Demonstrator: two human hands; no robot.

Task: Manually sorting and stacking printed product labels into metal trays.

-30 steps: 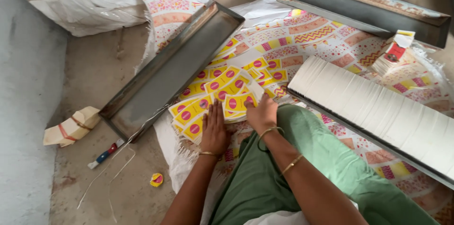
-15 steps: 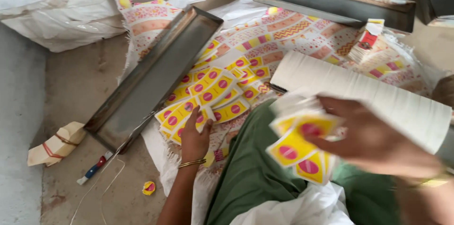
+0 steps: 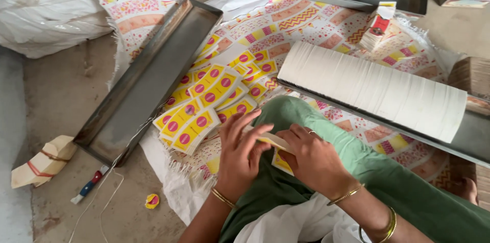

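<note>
Holding a small stack of yellow labels (image 3: 279, 157) between them over the green lap, the left hand (image 3: 241, 152) and right hand (image 3: 312, 159) pinch it lightly — a loose pinch could let labels slide onto the label pile (image 3: 214, 101) just ahead.

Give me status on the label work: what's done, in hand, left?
Done, apparently: a long row of white paper pieces stacked on edge in one metal tray. In hand: left hand and right hand pinch a few yellow labels over the lap. Left: loose yellow labels with red dots fanned on the patterned cloth; the nearer tray sits empty.
</note>
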